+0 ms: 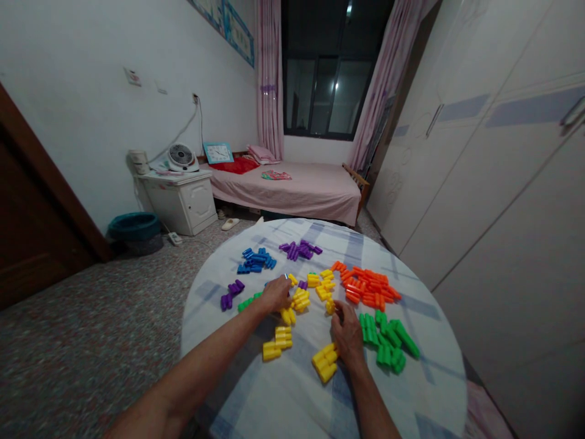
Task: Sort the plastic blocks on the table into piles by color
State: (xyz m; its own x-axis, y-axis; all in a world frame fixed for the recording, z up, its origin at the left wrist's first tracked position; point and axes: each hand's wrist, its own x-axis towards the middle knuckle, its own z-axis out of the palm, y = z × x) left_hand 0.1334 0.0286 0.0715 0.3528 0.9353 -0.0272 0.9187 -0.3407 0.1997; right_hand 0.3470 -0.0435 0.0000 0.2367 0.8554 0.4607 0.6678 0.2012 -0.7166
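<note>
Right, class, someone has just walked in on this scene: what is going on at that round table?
A person sits at a round table covered with a checked cloth, both bare hands among plastic blocks grouped by colour. The left hand rests on the yellow blocks in the middle; the right hand lies flat between more yellow ones and the green pile. Orange blocks, blue blocks and purple blocks lie in separate heaps further back. Whether either hand grips a block cannot be told.

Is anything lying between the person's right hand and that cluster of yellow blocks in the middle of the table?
Nothing visible does. The right hand rests on the tablecloth with only bare cloth between it and the yellow blocks. The green blocks lie off to its right, and the left hand is on the cluster's far side.
</note>
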